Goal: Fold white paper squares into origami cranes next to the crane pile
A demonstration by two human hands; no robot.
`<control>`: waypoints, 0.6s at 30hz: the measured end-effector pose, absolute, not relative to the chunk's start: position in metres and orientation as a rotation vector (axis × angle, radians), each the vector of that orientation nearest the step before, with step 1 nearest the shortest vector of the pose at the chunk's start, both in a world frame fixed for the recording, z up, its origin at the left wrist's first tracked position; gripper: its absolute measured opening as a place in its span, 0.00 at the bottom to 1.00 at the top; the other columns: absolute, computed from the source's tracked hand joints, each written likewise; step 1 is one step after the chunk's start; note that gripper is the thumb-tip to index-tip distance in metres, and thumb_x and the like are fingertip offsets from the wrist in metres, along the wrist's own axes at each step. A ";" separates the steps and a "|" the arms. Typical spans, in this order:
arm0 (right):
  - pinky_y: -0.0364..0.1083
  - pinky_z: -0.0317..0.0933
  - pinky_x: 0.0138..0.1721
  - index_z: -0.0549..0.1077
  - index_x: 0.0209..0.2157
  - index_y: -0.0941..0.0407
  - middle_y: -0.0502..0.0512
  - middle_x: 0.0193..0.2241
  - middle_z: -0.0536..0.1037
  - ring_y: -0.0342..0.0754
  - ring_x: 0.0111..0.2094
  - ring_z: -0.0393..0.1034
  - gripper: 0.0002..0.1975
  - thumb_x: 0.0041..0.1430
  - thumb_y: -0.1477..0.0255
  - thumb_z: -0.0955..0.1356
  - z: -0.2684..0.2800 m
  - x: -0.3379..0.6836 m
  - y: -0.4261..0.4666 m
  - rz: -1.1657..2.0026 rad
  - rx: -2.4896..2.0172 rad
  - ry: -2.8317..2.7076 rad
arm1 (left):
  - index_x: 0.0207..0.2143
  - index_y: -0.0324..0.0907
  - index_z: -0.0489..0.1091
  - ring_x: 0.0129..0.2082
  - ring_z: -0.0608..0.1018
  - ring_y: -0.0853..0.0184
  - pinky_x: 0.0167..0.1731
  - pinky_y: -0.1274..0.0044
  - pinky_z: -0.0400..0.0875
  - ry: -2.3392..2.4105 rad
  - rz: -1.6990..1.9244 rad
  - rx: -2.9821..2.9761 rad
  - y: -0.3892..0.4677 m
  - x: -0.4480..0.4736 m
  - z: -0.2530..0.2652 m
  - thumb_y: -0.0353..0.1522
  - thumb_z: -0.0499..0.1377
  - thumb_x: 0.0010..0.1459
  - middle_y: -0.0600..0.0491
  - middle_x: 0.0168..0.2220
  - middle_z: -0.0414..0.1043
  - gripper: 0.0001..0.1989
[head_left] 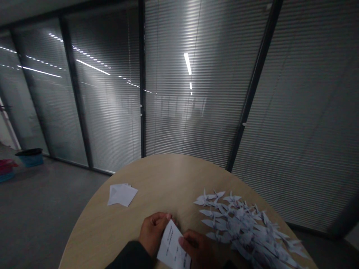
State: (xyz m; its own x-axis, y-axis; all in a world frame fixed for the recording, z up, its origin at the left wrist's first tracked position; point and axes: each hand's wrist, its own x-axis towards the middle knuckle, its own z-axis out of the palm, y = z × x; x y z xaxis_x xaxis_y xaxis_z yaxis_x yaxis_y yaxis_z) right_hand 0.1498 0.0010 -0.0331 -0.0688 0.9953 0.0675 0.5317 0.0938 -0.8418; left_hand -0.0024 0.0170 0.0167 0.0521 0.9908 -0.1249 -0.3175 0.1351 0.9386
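Observation:
Between my hands, low over the near part of the round table, is a sheet of white paper with printed dark text, its pointed corner facing away from me. My left hand pinches it near that upper corner, thumb and fingers together. On the other side my right hand grips the right edge, thumb lying on the printed face. The sheet's lower end runs out of the frame. Just right of my right hand lies a pile of folded white paper cranes.
A small stack of white paper squares lies on the left of the wooden table. Glass partitions with blinds stand close behind it. On the floor at far left are a blue bin and a red-and-blue one.

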 end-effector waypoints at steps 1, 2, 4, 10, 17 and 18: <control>0.41 0.56 0.24 0.71 0.20 0.57 0.52 0.18 0.75 0.45 0.22 0.67 0.17 0.49 0.58 0.62 -0.035 0.150 0.002 0.839 -1.526 -1.673 | 0.18 0.35 0.72 0.14 0.72 0.70 0.16 0.80 0.63 1.014 1.211 0.910 0.017 -0.002 0.017 0.49 0.69 0.27 0.54 0.12 0.72 0.25; 0.41 0.55 0.23 0.70 0.20 0.56 0.52 0.18 0.74 0.45 0.22 0.66 0.17 0.48 0.57 0.62 -0.036 0.150 0.002 0.829 -1.525 -1.660 | 0.17 0.35 0.72 0.12 0.70 0.72 0.15 0.80 0.61 1.022 1.193 0.928 0.017 -0.002 0.018 0.48 0.70 0.26 0.55 0.11 0.70 0.25; 0.41 0.54 0.23 0.69 0.19 0.56 0.51 0.17 0.73 0.44 0.21 0.65 0.18 0.48 0.57 0.62 -0.038 0.150 0.003 0.833 -1.508 -1.646 | 0.15 0.36 0.71 0.10 0.66 0.75 0.13 0.82 0.56 1.028 1.152 0.945 0.017 -0.001 0.020 0.47 0.71 0.22 0.58 0.09 0.67 0.25; 0.41 0.54 0.23 0.69 0.20 0.56 0.50 0.18 0.72 0.43 0.21 0.64 0.17 0.48 0.58 0.62 -0.036 0.151 0.002 0.892 -1.458 -1.662 | 0.10 0.38 0.67 0.09 0.61 0.77 0.12 0.82 0.51 1.031 1.142 0.951 0.015 0.001 0.025 0.49 0.70 0.19 0.61 0.06 0.61 0.25; 0.41 0.52 0.22 0.71 0.20 0.57 0.49 0.17 0.72 0.42 0.20 0.63 0.18 0.48 0.57 0.62 -0.035 0.151 0.001 0.896 -1.428 -1.667 | 0.11 0.38 0.65 0.09 0.60 0.77 0.12 0.82 0.50 1.019 1.183 0.955 0.010 0.001 0.030 0.50 0.69 0.22 0.61 0.07 0.61 0.26; 0.41 0.53 0.22 0.71 0.20 0.57 0.50 0.17 0.72 0.43 0.20 0.63 0.18 0.49 0.57 0.62 -0.034 0.152 0.001 0.896 -1.426 -1.671 | 0.11 0.38 0.65 0.09 0.60 0.77 0.12 0.82 0.50 1.018 1.182 0.953 0.009 0.001 0.032 0.49 0.70 0.22 0.61 0.07 0.60 0.25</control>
